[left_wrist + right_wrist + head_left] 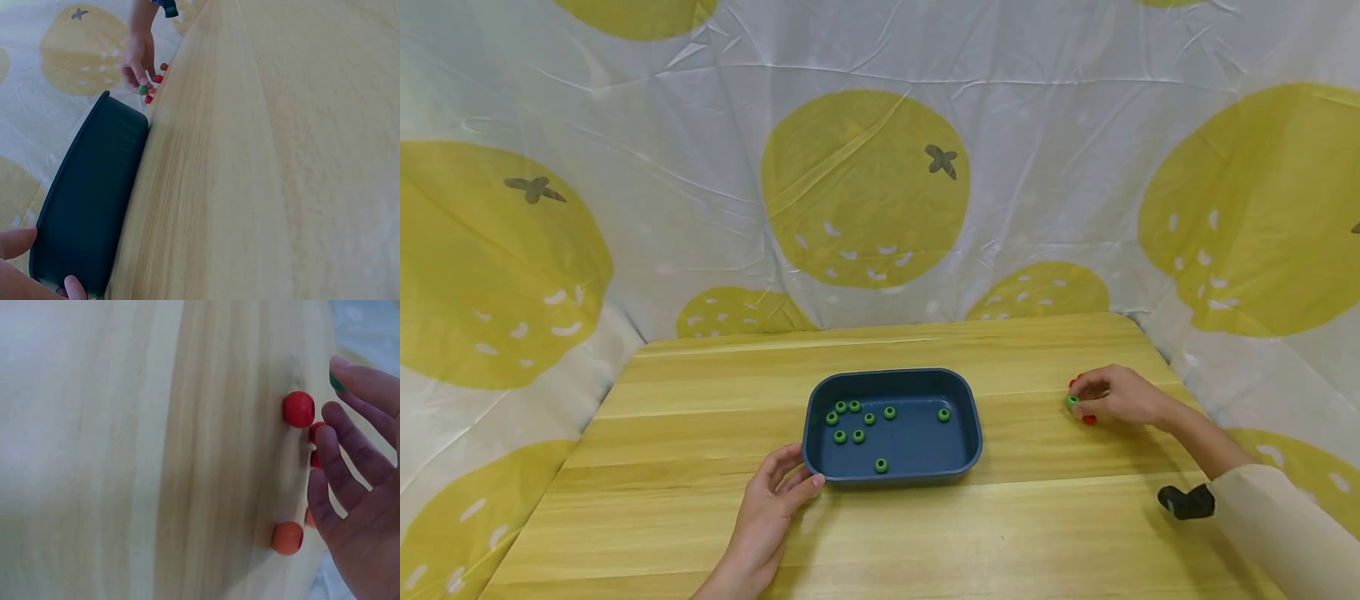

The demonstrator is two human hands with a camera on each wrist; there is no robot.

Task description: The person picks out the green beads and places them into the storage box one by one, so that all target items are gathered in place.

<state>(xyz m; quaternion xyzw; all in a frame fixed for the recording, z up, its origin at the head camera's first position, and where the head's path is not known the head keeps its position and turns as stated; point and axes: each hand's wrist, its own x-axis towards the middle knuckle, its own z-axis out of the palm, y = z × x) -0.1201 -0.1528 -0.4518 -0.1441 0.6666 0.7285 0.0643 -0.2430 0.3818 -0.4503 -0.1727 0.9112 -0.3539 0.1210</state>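
A dark blue rectangular tray [917, 442] stands mid-table with several green beads [859, 436] scattered over its floor. My left hand [767, 496] grips its near left corner, the thumb at the rim and the fingers along the left side. Off to the right, my right hand [1123, 396] pinches a green bead [1072, 402] between thumb and fingertips, just above the table. Beneath that hand lie red beads [299, 409] and orange beads [287, 538], partly hidden by the fingers. In the right wrist view, only a sliver of the held bead shows.
The wood-grain table [1000, 542] reaches back to a white curtain [1037, 125] printed with yellow fruit. A black strap-like piece [1186, 502] is at the right sleeve's cuff [1247, 500]. The tray's raised walls stand between its beads and the right hand.
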